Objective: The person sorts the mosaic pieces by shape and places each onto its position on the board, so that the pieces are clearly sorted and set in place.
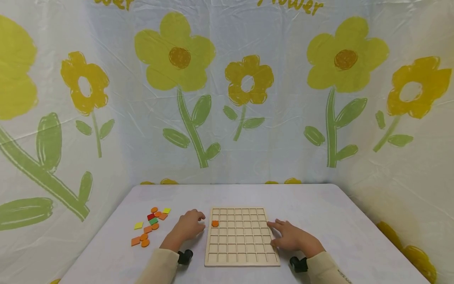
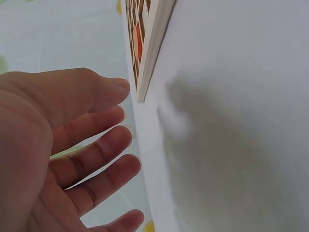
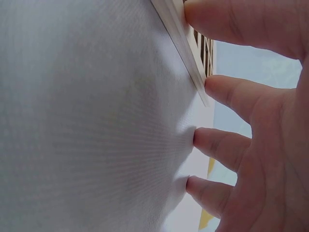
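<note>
A wooden grid board (image 1: 241, 258) lies on the table, with one orange round piece (image 1: 215, 223) in a cell near its left edge; the left wrist view shows that orange piece (image 2: 138, 43) too. Just left of the board, the left hand (image 1: 188, 227) hovers with relaxed, spread fingers and nothing in them; in the left wrist view the hand (image 2: 58, 140) casts a shadow on the table. The right hand (image 1: 293, 236) rests at the board's right edge. In the right wrist view, thumb and one finger of this hand (image 3: 270, 121) touch the board's rim (image 3: 181, 41).
Loose flat pieces lie on the table (image 1: 305, 201) to the left of the left hand: orange rounds (image 1: 145, 243), orange squares (image 1: 136, 241), yellow ones (image 1: 138, 225), a green one (image 1: 153, 221) and a red one (image 1: 150, 217). A flower-printed cloth (image 1: 283, 130) hangs around the table.
</note>
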Demonstrator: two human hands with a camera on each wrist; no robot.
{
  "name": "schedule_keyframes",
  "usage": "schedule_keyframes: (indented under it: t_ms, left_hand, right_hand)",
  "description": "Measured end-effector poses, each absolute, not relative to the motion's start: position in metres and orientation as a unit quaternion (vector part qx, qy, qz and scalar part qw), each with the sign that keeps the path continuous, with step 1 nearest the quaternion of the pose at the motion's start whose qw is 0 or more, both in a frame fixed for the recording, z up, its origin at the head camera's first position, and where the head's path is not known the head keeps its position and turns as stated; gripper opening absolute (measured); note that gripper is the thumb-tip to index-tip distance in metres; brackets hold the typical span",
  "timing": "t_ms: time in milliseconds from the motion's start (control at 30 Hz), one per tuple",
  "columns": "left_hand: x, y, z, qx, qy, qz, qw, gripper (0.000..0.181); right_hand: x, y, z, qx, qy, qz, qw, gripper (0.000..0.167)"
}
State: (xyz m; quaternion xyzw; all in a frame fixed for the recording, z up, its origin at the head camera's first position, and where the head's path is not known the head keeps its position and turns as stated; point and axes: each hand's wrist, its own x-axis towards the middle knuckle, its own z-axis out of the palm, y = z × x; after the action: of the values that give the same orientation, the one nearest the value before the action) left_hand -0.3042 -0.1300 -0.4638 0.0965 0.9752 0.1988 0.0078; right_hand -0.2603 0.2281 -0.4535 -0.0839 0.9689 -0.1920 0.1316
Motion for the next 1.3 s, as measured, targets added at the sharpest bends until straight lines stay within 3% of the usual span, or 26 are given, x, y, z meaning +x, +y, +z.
schedule_keyframes:
  t_ms: [967,1300]
  left_hand:
    - [-0.271,-0.214,-0.450,0.058,0.989,0.138,-0.019,0.021]
    - [-0.267,-0.235,-0.454,0.034,0.990,0.137,0.001,0.021]
  right_hand:
    - [-0.260,0.227,-0.451,-0.083,0.969,-0.194,0.131,0.067]
    - [-0.260,0.225,-0.454,-0.076,0.970,-0.192,0.129,0.067]
